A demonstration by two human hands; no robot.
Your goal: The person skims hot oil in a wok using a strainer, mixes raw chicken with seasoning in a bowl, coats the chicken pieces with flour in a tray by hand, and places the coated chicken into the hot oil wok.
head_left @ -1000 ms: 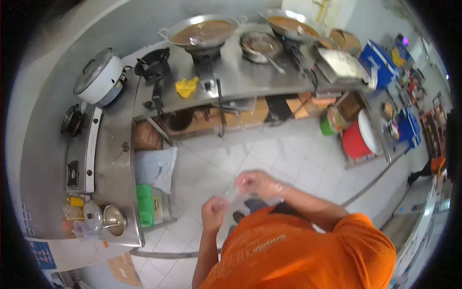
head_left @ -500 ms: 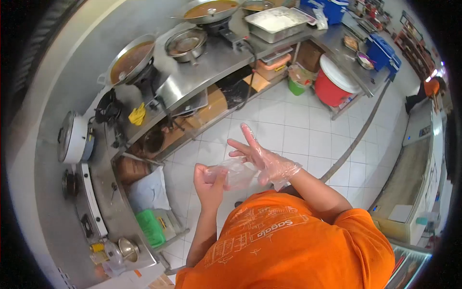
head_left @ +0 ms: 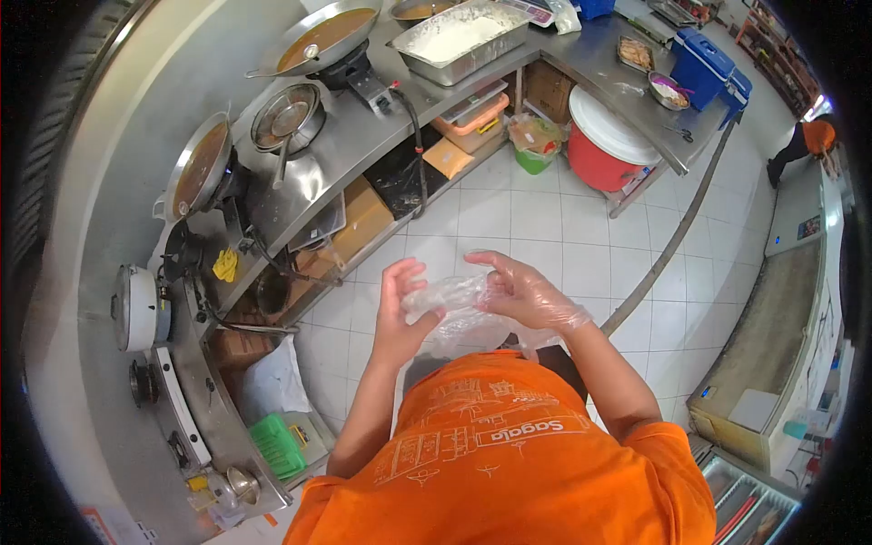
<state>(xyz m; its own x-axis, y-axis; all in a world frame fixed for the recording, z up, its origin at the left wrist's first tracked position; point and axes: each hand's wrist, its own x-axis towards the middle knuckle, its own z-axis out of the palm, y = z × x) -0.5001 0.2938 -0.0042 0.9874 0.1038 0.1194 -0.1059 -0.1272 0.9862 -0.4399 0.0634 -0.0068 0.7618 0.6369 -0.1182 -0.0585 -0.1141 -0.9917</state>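
Between my two hands, in front of the orange shirt, is a thin clear plastic glove (head_left: 454,292). My right hand (head_left: 525,292) wears a clear glove that reaches the wrist, and its bent fingers grip one end of the loose plastic. The bare left hand (head_left: 404,309) is at the other end, fingers curved and apart from the thumb, with the fingertips at the plastic's edge. More of the clear film hangs below, above the shirt.
A steel counter (head_left: 309,182) carries woks (head_left: 322,41), a strainer bowl (head_left: 289,118) and a tray of white powder (head_left: 459,41). A red tub (head_left: 599,154) stands below the right counter. Another person (head_left: 804,145) is at the far right, near a chest freezer (head_left: 740,391).
The view has swung to the right along the counter. My right hand's spread fingers have bent onto the plastic. My left hand has opened from its pinch.
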